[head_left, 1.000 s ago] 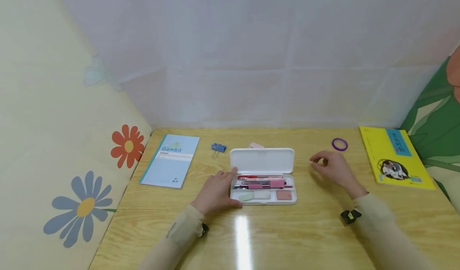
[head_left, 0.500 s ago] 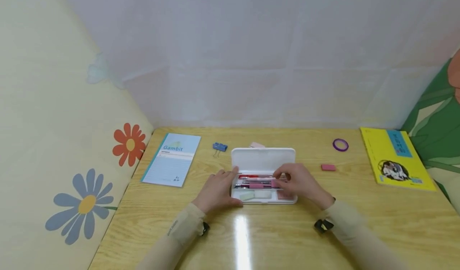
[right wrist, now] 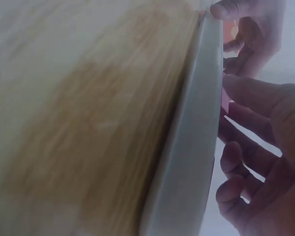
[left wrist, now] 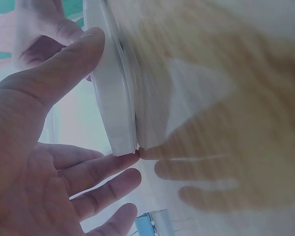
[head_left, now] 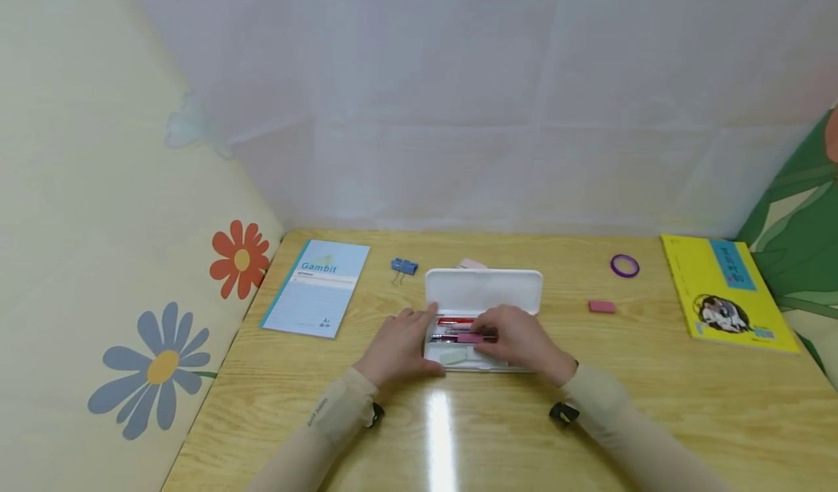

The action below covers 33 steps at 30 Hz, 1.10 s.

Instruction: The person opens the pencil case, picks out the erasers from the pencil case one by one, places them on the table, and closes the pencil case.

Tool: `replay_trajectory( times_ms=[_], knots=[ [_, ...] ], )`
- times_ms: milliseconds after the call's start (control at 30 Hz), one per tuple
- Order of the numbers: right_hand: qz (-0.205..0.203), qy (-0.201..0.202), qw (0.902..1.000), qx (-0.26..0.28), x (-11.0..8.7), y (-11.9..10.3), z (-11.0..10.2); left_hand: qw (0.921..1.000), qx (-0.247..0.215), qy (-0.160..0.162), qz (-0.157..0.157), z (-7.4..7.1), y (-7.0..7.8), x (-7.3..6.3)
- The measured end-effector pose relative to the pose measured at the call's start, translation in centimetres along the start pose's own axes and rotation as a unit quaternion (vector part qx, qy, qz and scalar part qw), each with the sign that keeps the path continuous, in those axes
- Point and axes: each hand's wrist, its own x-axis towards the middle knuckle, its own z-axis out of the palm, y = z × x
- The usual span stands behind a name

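Note:
A white pencil case (head_left: 483, 292) lies with its lid raised, holding pens (head_left: 453, 322) and erasers. My left hand (head_left: 397, 345) grips its left end; in the left wrist view the thumb (left wrist: 83, 54) lies over the front wall and a fingertip touches the corner. My right hand (head_left: 524, 338) reaches in from the right, thumb and fingers pinching a pink eraser (head_left: 468, 338) over the pens. In the right wrist view a bit of pink shows by that thumb. A pale green eraser (head_left: 453, 356) lies in the front compartment. The right hand covers the case's right part.
A pink eraser (head_left: 601, 307) and a purple ring (head_left: 625, 266) lie to the right, before a yellow book (head_left: 729, 292). A blue binder clip (head_left: 404, 266) and a light blue notebook (head_left: 316, 288) are at left. A pale pink thing (head_left: 473, 263) peeks out behind the lid.
My right hand has moved left from the table into the pencil case, then further left along the pens. A pink eraser now shows where that hand was. My left hand stays at the case.

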Motion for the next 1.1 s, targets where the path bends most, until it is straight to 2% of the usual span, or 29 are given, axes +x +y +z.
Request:
replay_trajectory(
  times_ms=[200, 467, 700, 933, 1100],
  knots=[
    [0.003, 0.002, 0.9996, -0.027, 0.4, -0.5, 0.2, 1.0, 0.0, -0.003, -0.002, -0.1, 0.1, 0.0],
    [0.008, 0.007, 0.9992, -0.037, 0.4, -0.9, 0.1, 1.0, -0.002, -0.006, -0.004, 0.0, 0.0, 0.1],
    [0.007, 0.031, 0.9987, -0.038, 0.4, -0.7, 0.1, 1.0, 0.005, 0.001, 0.0, 0.1, 0.0, 0.1],
    [0.037, 0.034, 0.9983, -0.031, -0.6, -0.2, -1.2, 1.0, 0.0, 0.005, 0.0, 0.2, 0.0, 0.1],
    [0.043, 0.045, 0.9976, -0.031, -2.0, 1.0, -2.7, 1.0, -0.005, 0.006, -0.003, 0.2, 0.0, 0.1]
  ],
)
